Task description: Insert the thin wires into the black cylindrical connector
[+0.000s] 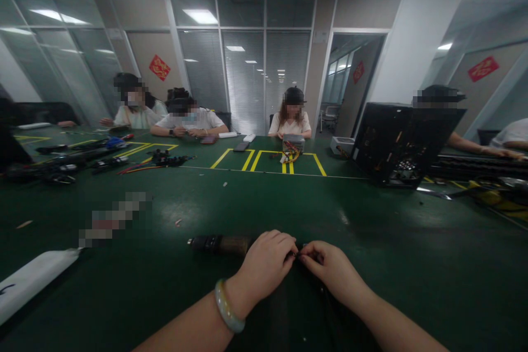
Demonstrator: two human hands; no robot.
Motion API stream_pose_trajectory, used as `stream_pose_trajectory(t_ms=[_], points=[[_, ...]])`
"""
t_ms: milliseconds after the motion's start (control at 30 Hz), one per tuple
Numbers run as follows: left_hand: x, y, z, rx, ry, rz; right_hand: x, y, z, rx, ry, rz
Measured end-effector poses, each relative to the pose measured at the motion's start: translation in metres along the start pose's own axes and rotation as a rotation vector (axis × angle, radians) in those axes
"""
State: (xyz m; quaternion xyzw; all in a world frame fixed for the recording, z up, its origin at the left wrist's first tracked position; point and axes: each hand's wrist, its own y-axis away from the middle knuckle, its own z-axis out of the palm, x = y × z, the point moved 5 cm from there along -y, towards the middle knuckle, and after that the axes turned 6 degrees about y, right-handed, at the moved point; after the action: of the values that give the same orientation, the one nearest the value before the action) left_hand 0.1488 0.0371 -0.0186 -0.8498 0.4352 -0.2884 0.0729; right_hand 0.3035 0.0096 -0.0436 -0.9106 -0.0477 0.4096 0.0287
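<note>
My left hand, with a pale green bangle on its wrist, and my right hand meet near the front edge of the green table. Both are closed in a pinch on a thin dark cable between their fingertips. A dark cylindrical bundle with connectors lies just left of my left hand and seems joined to what I hold. Dark cable runs toward me below the hands, hard to make out.
A white flat object lies at the front left. An open black computer case stands at the right. A small power supply with coloured wires sits in yellow floor-tape marks. Several people sit around the far and side edges.
</note>
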Motion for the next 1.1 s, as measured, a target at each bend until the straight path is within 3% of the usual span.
stream_pose_trajectory(t_ms=[300,433,867,1100], points=[[0.001,-0.002,0.001,-0.003,-0.009,-0.003,-0.001,0.001,0.002,0.014,0.018,0.037],[0.001,-0.002,0.002,-0.009,-0.024,-0.014,-0.004,-0.001,0.003,0.056,0.145,0.086],[0.000,0.000,0.003,0.007,-0.047,-0.015,-0.030,0.002,0.005,0.109,0.391,-0.002],[0.010,0.000,-0.005,0.021,-0.054,0.062,-0.024,-0.009,-0.002,0.104,0.311,0.007]])
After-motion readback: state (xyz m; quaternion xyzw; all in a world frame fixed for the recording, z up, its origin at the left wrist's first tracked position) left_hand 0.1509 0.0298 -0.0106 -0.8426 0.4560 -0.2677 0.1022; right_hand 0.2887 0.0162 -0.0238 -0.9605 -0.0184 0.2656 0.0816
